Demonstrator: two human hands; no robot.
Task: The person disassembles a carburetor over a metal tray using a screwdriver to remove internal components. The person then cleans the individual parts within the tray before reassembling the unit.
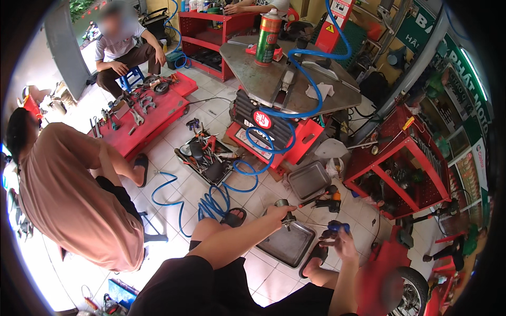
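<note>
My left hand (pixel 278 215) is closed around a small grey metal part (pixel 283 203), which looks like a carburetor, above a shallow metal tray (pixel 274 256) on the floor. To its right, my right hand (pixel 345 246) grips a screwdriver (pixel 340 227) by its blue handle. The thin shaft points left toward the metal part; whether the tip touches it I cannot tell. Something dark shows at the fingers of my right hand, too small to make out. Just beyond the hands lies an orange and black power tool (pixel 331 201).
A second tray (pixel 310 180) and a bin of hand tools (pixel 205 155) stand ahead. A coiled blue air hose (pixel 213 205) crosses the tiles. Two people sit at left by a low red bench (pixel 153 118). A red tool cart (pixel 400 163) and a motorcycle wheel (pixel 414 289) are at right.
</note>
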